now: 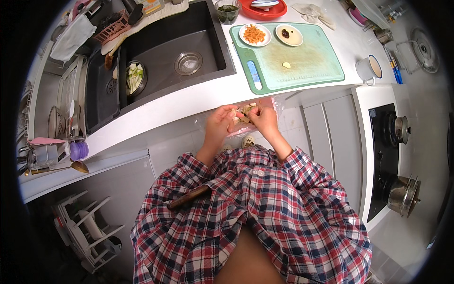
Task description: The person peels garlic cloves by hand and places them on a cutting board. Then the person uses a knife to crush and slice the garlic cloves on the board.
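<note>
My left hand pinches a small pale piece, which looks like a garlic clove. My right hand is close beside it with thumb and fingers drawn together; whether anything is between them is hidden. Both hands are over a pink bin lined with a clear plastic bag, in which food scraps lie. Beyond, on the counter, a peeled garlic clove rests on a green cutting board. On the board's far side are a dish of shredded carrot and a dish with dark paste.
Left is a dark sink holding a bowl of cut green-white vegetable. A glass bowl and a red basin stand behind the board. An enamel mug and a cooktop are right. A wooden handle shows by my left sleeve.
</note>
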Motion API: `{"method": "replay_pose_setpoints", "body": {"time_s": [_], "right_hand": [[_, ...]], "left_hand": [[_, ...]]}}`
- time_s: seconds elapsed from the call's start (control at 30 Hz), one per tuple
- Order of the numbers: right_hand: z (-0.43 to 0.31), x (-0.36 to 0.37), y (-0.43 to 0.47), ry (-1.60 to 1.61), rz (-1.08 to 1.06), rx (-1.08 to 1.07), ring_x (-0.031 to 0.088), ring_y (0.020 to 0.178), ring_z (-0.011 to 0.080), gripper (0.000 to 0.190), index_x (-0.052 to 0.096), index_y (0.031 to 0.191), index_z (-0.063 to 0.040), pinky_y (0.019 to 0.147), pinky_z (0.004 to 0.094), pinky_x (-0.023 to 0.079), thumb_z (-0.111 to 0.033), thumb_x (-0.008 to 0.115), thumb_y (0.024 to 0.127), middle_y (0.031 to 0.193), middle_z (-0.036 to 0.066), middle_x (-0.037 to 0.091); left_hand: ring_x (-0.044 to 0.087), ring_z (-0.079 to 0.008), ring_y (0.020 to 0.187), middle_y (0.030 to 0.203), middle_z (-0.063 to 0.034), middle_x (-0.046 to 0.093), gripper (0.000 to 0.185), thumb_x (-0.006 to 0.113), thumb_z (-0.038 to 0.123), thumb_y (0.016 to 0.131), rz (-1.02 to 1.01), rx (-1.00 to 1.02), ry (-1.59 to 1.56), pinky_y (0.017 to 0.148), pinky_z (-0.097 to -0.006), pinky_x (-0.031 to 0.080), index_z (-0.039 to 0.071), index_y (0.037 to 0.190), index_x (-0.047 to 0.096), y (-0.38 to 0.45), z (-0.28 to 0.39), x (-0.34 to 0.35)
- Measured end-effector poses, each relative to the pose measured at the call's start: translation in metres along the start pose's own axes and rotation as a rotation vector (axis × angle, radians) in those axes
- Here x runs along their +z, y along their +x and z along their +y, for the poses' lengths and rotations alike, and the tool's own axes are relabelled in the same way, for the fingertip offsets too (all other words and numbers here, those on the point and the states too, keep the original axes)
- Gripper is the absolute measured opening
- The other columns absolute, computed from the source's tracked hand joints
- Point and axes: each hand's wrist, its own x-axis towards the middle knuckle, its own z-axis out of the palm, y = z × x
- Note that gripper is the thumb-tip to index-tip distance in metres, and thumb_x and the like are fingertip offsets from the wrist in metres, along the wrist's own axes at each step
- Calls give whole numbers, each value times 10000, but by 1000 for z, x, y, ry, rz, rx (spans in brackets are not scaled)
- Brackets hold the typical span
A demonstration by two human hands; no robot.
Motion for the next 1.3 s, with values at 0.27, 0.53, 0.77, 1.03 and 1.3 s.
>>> {"method": "replay_pose_setpoints", "body": {"time_s": [0.27, 0.53, 0.77, 1.03, 1.3], "right_hand": [[-40, -10, -12, 486, -161, 15, 589, 664, 55, 120, 699, 945, 14, 586, 203, 491, -88, 656, 899, 786, 14, 679], [-26, 0, -9, 587, -183, 3, 612, 579, 60, 94, 700, 881, 16, 526, 218, 477, -70, 674, 857, 668, 41, 673], [-34, -7, -11, 168, -46, -374, 643, 668, 251, 95, 683, 848, -2, 598, 335, 502, -80, 684, 794, 759, 127, 654], [-35, -2, -8, -5, 59, -593, 602, 671, 318, 77, 670, 779, -18, 613, 380, 491, -35, 697, 709, 710, 137, 629], [-18, 11, -5, 123, 262, -236, 621, 622, 273, 38, 652, 763, -21, 568, 356, 488, -34, 674, 735, 712, 135, 637]], "left_hand": [[419, -38, 543, 878, -61, 634, 204, 514, 125, 967, 20, -129, -44, 471, -171, 329, -14, 1109, 559, -2, -4, 4], [558, -45, 723, 990, -66, 654, 233, 554, 50, 934, -56, 87, 340, 598, -183, 446, -31, 1153, 552, 4, -32, -7], [587, -329, 809, 845, -176, 593, 151, 590, 34, 824, 16, 309, 463, 721, -382, 471, -12, 968, 604, 13, -52, -12], [573, -232, 765, 866, -135, 603, 164, 516, 43, 891, -37, 265, 491, 664, -317, 460, -16, 1026, 587, 10, -42, -11], [533, -72, 585, 965, -103, 671, 171, 461, 31, 963, 123, 70, 217, 491, -216, 425, -12, 1109, 539, -3, -2, 4]]}}
